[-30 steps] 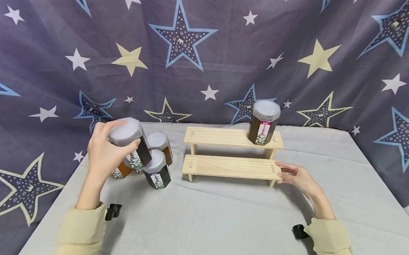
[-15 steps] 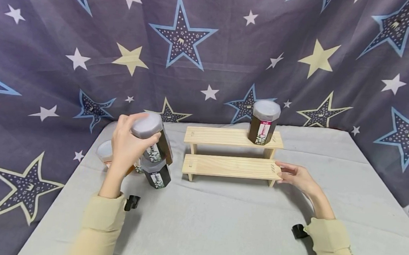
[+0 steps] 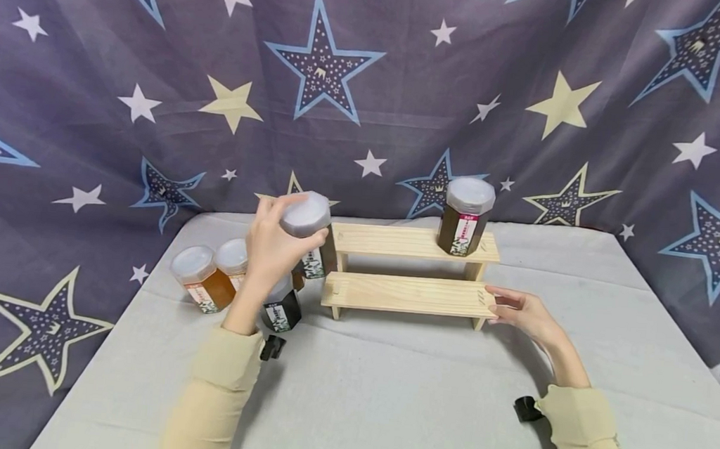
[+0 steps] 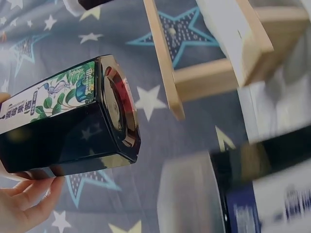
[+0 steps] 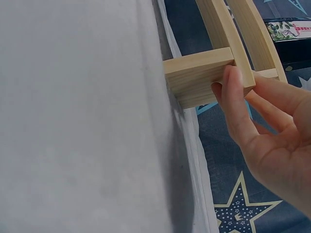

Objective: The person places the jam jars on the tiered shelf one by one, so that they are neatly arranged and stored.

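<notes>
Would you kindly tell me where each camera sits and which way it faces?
Head: worn there, looking forward and down at rack and jars; left hand, right hand, sleeves show.
Left wrist: worn there, looking at held jar; part of left hand shows.
Right wrist: worn there, looking at the rack's end; right hand shows.
Head and right wrist both show right hand gripping the rack.

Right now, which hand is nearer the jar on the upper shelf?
Right. The right hand is lower and right of the upper jar, gripping the lower shelf; the left hand is well left of it, holding another jar.
</notes>
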Motion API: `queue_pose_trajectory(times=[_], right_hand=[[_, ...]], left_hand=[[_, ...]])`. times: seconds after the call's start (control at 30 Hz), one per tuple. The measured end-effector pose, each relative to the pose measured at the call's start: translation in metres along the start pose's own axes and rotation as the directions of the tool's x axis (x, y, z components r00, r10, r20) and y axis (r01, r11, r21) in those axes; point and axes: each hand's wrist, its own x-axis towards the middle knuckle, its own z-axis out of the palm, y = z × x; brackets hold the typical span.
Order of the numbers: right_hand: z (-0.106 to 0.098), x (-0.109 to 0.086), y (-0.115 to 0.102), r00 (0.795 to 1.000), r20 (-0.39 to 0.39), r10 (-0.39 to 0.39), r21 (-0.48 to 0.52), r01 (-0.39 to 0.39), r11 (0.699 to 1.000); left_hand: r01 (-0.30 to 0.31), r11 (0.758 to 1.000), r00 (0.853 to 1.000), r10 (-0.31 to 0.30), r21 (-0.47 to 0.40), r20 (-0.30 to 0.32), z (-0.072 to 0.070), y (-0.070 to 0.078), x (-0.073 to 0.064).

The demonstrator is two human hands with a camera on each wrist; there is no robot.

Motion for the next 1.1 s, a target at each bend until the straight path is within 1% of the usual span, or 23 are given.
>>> queue_pose_trajectory(times=[0.13,0.37,0.6,0.9,1.1], right_hand=[[0.000,0.000,0.000,1.000,-0.002,0.002,0.000,-0.002,1.000],[0.000,0.000,-0.001,1.000,-0.004,0.005,-0.005,-0.005,1.000],[-0.001,0.000,0.000,1.000,-0.001,0.001,-0.002,-0.001,1.000],[-0.001,0.000,0.000,1.000,-0.003,0.008,0.002,-0.008,1.000],[0.000,0.000,-0.001,1.000,0.001,0.003,0.004,-0.003,1.000]], left_hand=[[0.001,1.000,1.000,-0.001,-0.010,0.026,0.012,0.007,0.002],[-0.034,0.999,0.998,0.036,-0.036,0.046,0.030,0.018,0.004],[-0.019,0.999,0.996,0.022,-0.030,0.086,0.044,0.029,0.008],[-0.028,0.999,0.993,0.030,-0.019,0.116,0.059,0.043,0.016],[-0.023,1.000,0.993,0.022,0.007,0.120,0.067,0.048,0.021]])
